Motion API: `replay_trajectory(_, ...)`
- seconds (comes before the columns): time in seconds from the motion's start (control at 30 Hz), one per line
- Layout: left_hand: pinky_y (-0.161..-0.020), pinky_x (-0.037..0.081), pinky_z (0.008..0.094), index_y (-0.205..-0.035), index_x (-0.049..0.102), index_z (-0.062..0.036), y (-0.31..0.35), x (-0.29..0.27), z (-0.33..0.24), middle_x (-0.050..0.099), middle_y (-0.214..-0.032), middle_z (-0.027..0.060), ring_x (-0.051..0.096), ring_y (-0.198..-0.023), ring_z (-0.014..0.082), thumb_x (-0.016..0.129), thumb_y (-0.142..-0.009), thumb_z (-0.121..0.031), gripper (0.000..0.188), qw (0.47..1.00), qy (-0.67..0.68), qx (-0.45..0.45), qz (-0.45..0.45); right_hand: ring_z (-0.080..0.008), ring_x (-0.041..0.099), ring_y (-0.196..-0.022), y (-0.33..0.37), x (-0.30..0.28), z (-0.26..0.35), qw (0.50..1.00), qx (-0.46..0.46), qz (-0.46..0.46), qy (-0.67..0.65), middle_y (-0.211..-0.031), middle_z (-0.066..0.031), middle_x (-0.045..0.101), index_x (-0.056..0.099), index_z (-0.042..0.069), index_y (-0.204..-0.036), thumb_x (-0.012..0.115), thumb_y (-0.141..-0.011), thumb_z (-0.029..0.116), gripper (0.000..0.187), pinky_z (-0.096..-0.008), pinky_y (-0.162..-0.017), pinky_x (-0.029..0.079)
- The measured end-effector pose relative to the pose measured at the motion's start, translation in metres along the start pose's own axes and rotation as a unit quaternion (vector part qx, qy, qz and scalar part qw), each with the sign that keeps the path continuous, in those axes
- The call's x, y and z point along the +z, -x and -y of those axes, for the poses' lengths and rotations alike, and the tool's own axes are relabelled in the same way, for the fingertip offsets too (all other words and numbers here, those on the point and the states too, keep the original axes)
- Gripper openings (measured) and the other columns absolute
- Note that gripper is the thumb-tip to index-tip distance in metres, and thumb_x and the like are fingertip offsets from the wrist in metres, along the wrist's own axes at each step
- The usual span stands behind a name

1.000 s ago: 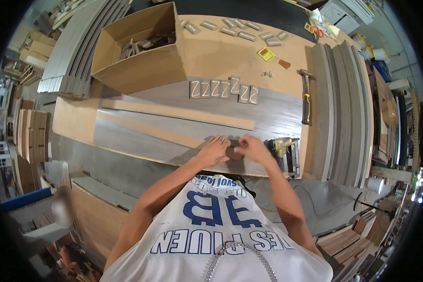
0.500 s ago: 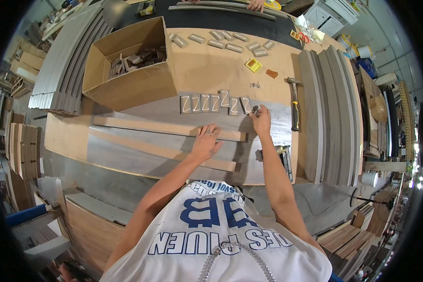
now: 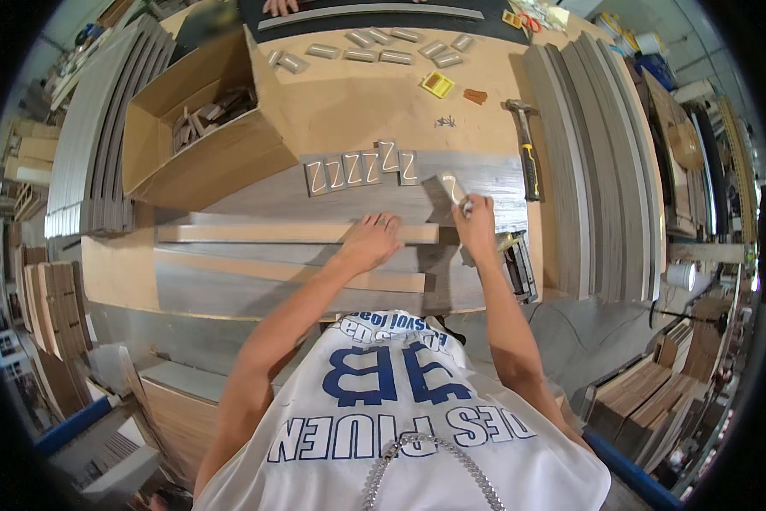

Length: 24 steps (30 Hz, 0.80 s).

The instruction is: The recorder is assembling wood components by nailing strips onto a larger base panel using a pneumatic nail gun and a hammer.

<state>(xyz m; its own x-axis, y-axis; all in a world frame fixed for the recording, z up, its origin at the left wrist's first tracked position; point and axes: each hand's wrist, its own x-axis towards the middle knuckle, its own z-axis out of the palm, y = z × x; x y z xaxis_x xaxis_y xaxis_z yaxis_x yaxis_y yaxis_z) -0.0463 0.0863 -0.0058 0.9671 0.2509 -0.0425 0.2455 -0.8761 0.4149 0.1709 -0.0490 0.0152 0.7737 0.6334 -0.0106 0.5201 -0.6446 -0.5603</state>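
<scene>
My right hand [image 3: 475, 226] pinches the near end of a small grey wooden block [image 3: 449, 182], which has a pale, glue-like squiggle on its face. The block is tilted, above the grey board [image 3: 476, 294]. To its left stand several similar blocks [image 3: 347, 171] in a row, each with a pale zigzag line. My left hand [image 3: 371, 244] lies with fingers stretched over a long tan-faced strip [image 3: 272, 233], pressing on or touching it. A second tan strip [image 3: 315, 273] runs nearer to me, partly under my left forearm. Beside my right wrist lies a black-and-silver nail gun or stapler [image 3: 517, 266].
A cardboard box [image 3: 208, 166] of wooden pieces stands at left. Grey planks are stacked at far left [image 3: 97, 128] and at right [image 3: 591, 170]. A hammer [image 3: 527, 153], a yellow box [image 3: 437, 83] and several plain blocks [image 3: 395, 57] lie beyond. Another person's hand [image 3: 281, 7] shows at the far edge.
My right hand has drawn the end block away from the row, toward me, and tilted it. My left hand stays on the strip. The view has shifted slightly.
</scene>
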Motion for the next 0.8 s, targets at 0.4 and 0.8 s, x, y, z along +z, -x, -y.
replay_trajectory(0.4,-0.099,0.046,0.0449,-0.129,0.057,-0.0045,0.010,-0.023,0.005,0.058,-0.121,0.0139,0.053,-0.117,0.0360,0.070,-0.087,-0.038,0.055,0.997,0.045,0.029,0.050,-0.0352,0.059,-0.110,0.083,-0.007,-0.016,0.972,-0.192,0.134,-0.035,-0.125,-0.0122,0.054,0.054,0.004,-0.126,0.075,-0.082,0.012,0.049,-0.0433,-0.088,0.052)
replay_trajectory(0.8,-0.100,0.043,0.0444,-0.121,0.065,-0.0048,0.007,-0.012,-0.007,0.062,-0.119,0.0121,0.055,-0.114,0.0330,0.077,-0.079,-0.033,0.052,0.998,0.038,0.047,0.006,-0.0324,0.059,-0.110,0.081,-0.007,-0.020,0.974,-0.101,0.172,-0.105,-0.123,-0.0102,0.056,0.063,0.009,-0.123,0.077,-0.078,0.011,0.047,-0.0416,-0.091,0.050)
